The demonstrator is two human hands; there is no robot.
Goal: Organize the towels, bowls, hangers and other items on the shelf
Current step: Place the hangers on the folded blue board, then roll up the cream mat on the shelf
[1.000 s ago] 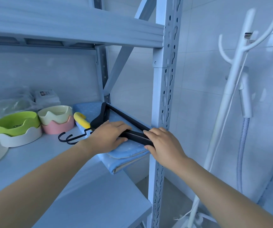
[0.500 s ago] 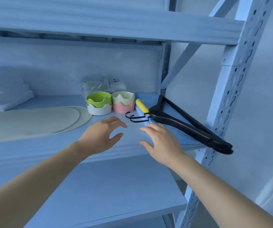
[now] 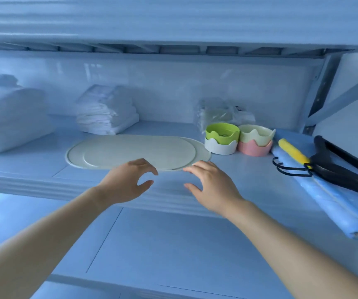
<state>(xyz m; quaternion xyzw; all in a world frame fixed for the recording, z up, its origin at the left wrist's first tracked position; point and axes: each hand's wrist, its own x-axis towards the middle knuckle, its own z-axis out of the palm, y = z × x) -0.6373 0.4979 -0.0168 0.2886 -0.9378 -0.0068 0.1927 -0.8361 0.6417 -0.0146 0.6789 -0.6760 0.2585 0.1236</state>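
Both hands loose and empty, left hand (image 3: pixel 128 183) and right hand (image 3: pixel 211 186) hover by the oval plates (image 3: pixel 130 153), probably to grab their near rim.

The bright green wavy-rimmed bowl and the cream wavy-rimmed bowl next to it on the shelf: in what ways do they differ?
The bright green wavy-rimmed bowl sits in a white bowl; the cream wavy-rimmed bowl sits in a pink bowl. The green bowl stands left, beside the pale oval trays; the cream bowl stands right, beside the folded blue cloth. Both are upright with scalloped rims and similar size.
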